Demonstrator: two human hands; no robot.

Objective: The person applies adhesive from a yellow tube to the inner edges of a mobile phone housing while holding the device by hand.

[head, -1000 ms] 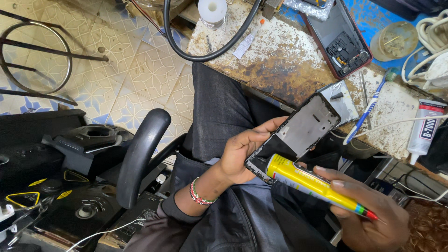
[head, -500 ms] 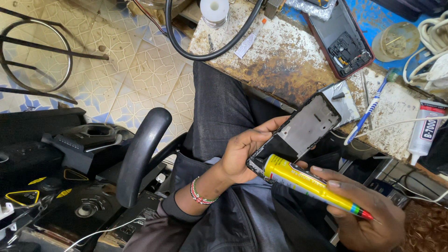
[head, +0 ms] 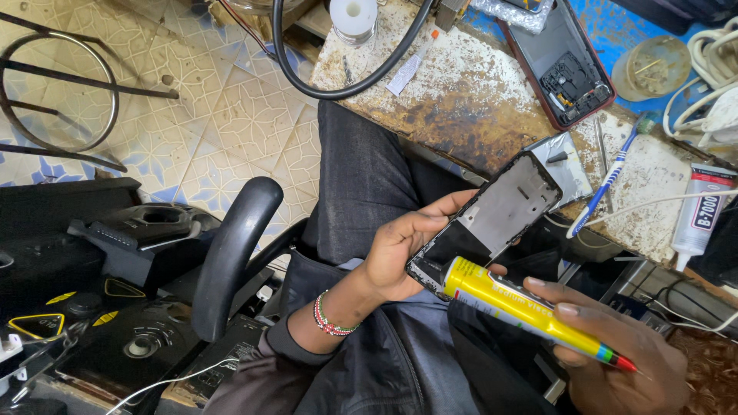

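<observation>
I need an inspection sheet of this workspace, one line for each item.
Surface: worn, stained bench top with a blue mat at its far edge.
Job's things: opened phone frame; yellow tube, nozzle at the frame's lower end.
Clutter: second opened phone, blue pen, white glue tube, solder spool.
Grips: left hand holds the frame; right hand holds the tube.
Cables: black hose, white cords.
Surroundings: tiled floor, black chair armrest.

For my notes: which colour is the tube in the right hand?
The tube is yellow, with a multicoloured striped end; the right hand holds it. Head view.
</observation>
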